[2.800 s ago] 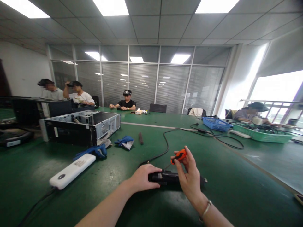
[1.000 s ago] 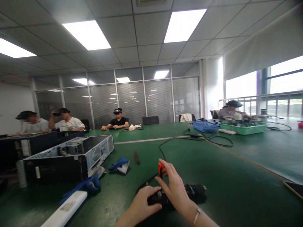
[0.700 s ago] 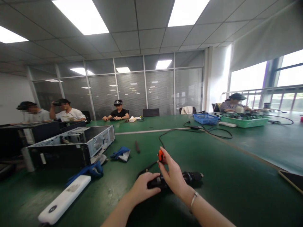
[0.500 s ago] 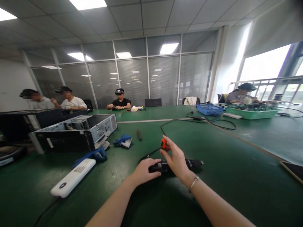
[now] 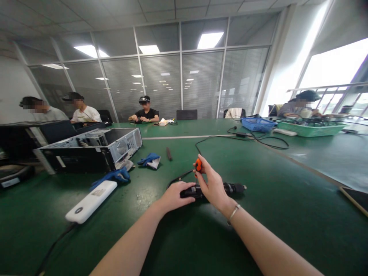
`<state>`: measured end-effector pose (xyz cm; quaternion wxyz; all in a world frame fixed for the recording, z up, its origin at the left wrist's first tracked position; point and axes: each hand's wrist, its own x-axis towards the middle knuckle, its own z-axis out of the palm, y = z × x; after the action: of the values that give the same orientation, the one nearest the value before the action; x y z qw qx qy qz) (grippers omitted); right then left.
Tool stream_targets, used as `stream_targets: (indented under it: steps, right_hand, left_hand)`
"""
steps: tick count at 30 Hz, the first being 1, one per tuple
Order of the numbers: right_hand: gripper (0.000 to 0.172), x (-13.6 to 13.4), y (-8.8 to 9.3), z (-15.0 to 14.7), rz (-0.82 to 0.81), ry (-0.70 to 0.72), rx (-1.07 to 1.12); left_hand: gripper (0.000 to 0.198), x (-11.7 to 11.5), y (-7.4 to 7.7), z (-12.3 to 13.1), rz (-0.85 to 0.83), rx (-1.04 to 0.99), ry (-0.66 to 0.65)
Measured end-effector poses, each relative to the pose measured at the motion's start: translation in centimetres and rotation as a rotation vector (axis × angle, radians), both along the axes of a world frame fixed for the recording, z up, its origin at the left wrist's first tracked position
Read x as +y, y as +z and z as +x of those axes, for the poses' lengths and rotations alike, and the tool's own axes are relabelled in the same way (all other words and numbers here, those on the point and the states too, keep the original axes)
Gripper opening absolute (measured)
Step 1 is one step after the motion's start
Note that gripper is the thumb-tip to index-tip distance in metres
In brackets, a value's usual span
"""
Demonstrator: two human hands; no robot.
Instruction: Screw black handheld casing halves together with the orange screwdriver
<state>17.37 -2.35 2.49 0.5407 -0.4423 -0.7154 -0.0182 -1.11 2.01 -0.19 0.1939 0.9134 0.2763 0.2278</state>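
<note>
On the green table point(image 5: 276, 199) lies a black electric screwdriver point(image 5: 230, 188), its metal tip pointing right and a dark cable leaving its left end. My left hand point(image 5: 176, 196) is closed around the left part of its body and steadies it. Above it, my right hand point(image 5: 212, 180) pinches the orange-and-black handle of a small screwdriver point(image 5: 198, 165). That screwdriver stands upright, its thin shaft reaching down to the black body. My fingers and the small size hide whether its tip sits in a screw.
To the left are an opened computer case point(image 5: 83, 157), blue gloves point(image 5: 149, 160) and a white power strip point(image 5: 92, 201). A dark rod point(image 5: 168, 154) lies ahead. Blue point(image 5: 258, 124) and green baskets point(image 5: 312, 129) stand at far right. A phone-like slab point(image 5: 355, 199) lies at the right edge. Several people sit around.
My head view has tilted down slightly, so everything sits higher in the picture. Both hands keep their hold, and the small screwdriver stays upright over the black tool.
</note>
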Motion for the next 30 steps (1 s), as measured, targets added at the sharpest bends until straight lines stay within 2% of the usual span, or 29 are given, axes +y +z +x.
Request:
stream_targets:
  steps: [6,12,18,24,30]
  right_hand:
    - [0.052,0.13,-0.11,0.12,0.017,-0.078,0.001]
    - [0.059,0.23,-0.47,-0.12,-0.042,0.024,0.047]
    - [0.055,0.34,-0.48,0.08,0.016,-0.095,0.004]
    - [0.059,-0.06,-0.38,-0.19,-0.041,0.033,0.022]
    - [0.052,0.12,-0.38,0.14,0.057,-0.089,-0.002]
  left_hand:
    - [0.052,-0.25,0.46,-0.03,-0.008,0.02,0.007]
    - [0.052,-0.37,0.44,-0.15,0.01,0.025,0.022]
    - [0.053,-0.35,0.25,-0.13,0.013,0.017,0.025]
    - [0.052,-0.44,0.37,-0.16,0.01,0.019,0.023]
    - [0.054,-0.53,0.45,-0.11,-0.002,0.028,0.035]
